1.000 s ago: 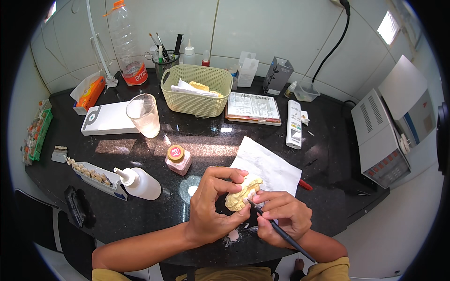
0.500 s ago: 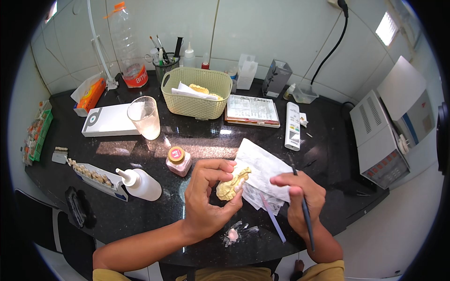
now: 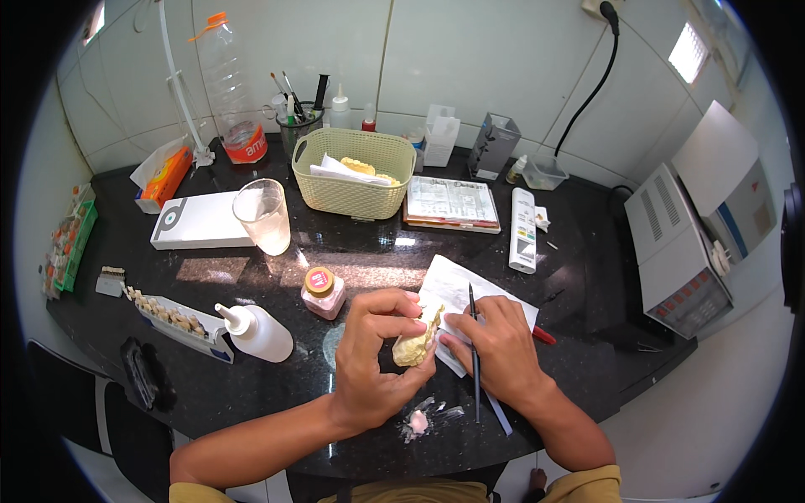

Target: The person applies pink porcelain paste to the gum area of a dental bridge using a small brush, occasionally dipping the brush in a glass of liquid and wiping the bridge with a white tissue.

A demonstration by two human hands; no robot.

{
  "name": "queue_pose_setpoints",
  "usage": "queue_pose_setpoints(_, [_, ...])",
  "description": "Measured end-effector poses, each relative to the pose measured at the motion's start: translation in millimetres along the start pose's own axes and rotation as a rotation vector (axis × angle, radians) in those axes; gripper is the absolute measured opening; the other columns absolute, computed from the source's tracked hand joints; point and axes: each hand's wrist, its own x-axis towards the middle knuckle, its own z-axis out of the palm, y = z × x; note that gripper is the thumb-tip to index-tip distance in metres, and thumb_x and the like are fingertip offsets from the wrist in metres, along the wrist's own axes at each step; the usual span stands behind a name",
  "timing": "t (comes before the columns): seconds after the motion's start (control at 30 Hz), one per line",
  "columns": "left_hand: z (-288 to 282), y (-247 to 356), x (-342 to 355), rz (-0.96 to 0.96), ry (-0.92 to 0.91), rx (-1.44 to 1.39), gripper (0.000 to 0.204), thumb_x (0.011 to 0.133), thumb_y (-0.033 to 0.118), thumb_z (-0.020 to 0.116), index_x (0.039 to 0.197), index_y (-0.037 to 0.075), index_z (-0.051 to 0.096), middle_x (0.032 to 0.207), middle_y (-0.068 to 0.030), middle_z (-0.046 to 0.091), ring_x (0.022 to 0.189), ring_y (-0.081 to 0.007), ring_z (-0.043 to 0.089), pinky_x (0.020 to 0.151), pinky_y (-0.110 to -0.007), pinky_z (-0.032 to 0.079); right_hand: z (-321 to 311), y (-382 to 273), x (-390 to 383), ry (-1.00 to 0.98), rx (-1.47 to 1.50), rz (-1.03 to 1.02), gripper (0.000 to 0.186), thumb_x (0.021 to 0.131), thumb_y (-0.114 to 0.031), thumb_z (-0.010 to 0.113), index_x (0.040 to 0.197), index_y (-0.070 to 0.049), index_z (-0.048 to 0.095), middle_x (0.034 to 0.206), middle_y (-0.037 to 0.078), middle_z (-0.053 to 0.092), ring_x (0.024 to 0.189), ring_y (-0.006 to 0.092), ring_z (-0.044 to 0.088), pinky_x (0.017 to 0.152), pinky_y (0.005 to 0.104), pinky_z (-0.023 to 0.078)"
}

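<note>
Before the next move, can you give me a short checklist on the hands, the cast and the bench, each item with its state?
1. Yellow dental cast gripped: ok, between the fingers and thumb of the left hand.
2. Slim dark tool in hand: ok, held in the right hand.
3. Tool against the cast: not ok, the two are apart.
4. Right hand free of the cast: cannot tell, its fingertips are too close to it.
5. Gold-capped bottle closed and upright: ok.
6. Work area free of residue: not ok, a pinkish lump with smears lies on the dark tabletop.
</note>
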Motion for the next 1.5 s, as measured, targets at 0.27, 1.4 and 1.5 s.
queue_pose_setpoints(0.27, [0.6, 2.6, -0.1, 0.030, 0.017, 0.046, 0.046, 0.069, -0.011, 0.076, 0.104, 0.004, 0.051, 0.110, -0.0134, 0.048, 0.104, -0.0237, 0.055, 0.091, -0.034, 0.049, -4.1, -0.1, 1.7, 0.228, 0.059, 0.066, 0.011, 0.081, -0.010, 0.073, 0.090, -0.005, 0.072, 0.074, 0.009, 0.056, 0.069, 0.0252, 0.058, 0.064, 0.0364, 0.046])
queue_pose_setpoints(1.4, [5.9, 8.3, -1.4, -0.024, 0.018, 0.038, 0.046, 0.061, -0.003, 0.082, 0.101, 0.005, 0.060, 0.102, -0.0107, 0.060, 0.095, -0.0287, 0.059, 0.080, -0.037, 0.050, -12.2, -25.6, -9.0, 0.400, 0.372, -0.153, 0.034, 0.071, -0.002, 0.079, 0.103, -0.008, 0.075, 0.077, 0.007, 0.065, 0.064, 0.0189, 0.061, 0.057, 0.0301, 0.047])
queue_pose_setpoints(1.5, [5.8, 9.2, -0.6, -0.028, 0.018, 0.056, 0.044, 0.062, -0.002, 0.082, 0.099, 0.004, 0.060, 0.102, -0.0112, 0.060, 0.094, -0.0282, 0.060, 0.079, -0.037, 0.050, -15.8, -25.0, -7.2, 0.370, 0.360, -0.185, 0.028, 0.074, -0.001, 0.079, 0.101, -0.006, 0.075, 0.080, 0.010, 0.067, 0.065, 0.0179, 0.064, 0.057, 0.0281, 0.049])
